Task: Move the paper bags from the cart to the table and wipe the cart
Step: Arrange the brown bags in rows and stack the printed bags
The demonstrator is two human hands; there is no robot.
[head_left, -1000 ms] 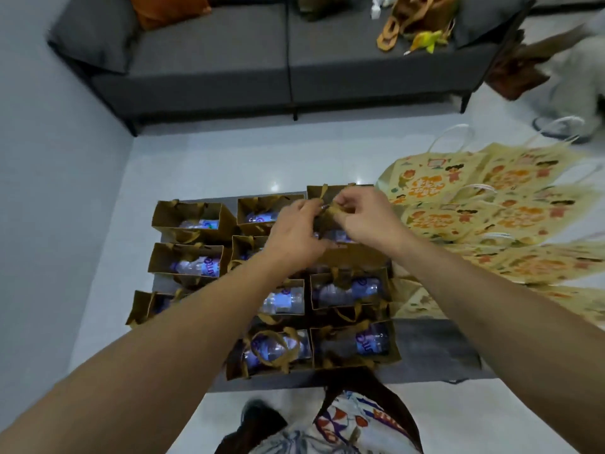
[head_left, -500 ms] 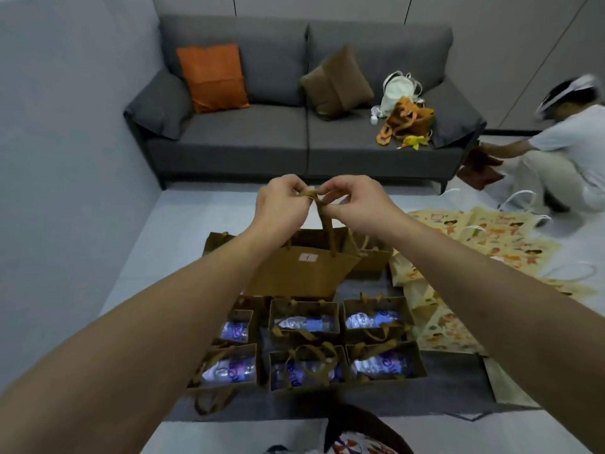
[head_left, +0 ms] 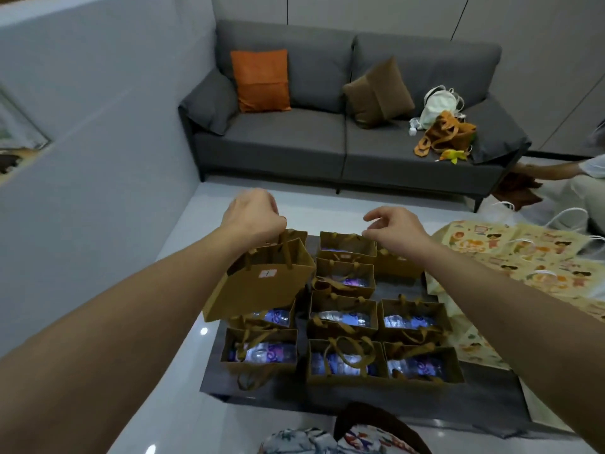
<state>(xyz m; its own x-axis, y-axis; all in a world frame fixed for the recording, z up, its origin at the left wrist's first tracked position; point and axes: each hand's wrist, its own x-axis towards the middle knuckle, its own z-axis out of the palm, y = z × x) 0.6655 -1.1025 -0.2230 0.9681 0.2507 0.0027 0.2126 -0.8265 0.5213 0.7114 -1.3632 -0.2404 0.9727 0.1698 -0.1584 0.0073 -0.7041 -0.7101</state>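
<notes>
My left hand (head_left: 253, 213) grips the ribbon handles of a brown paper bag (head_left: 262, 283), which hangs tilted in the air above the left side of the low dark cart (head_left: 491, 393). Several more brown paper bags (head_left: 343, 319) with water bottles inside stand in rows on the cart. My right hand (head_left: 394, 227) hovers over the far middle bags with its fingers loosely curled, holding nothing; it is just above the handle of the far bag (head_left: 347, 245).
A grey sofa (head_left: 327, 136) with cushions stands beyond the cart. Printed yellow bags (head_left: 523, 253) lie spread to the right of the cart. A person (head_left: 573, 181) crouches at the far right. A grey wall (head_left: 82, 158) runs along the left.
Both hands lifted one bag by its handles off the cart. Now my right hand has let go, and my left hand alone carries the bag toward the left.
</notes>
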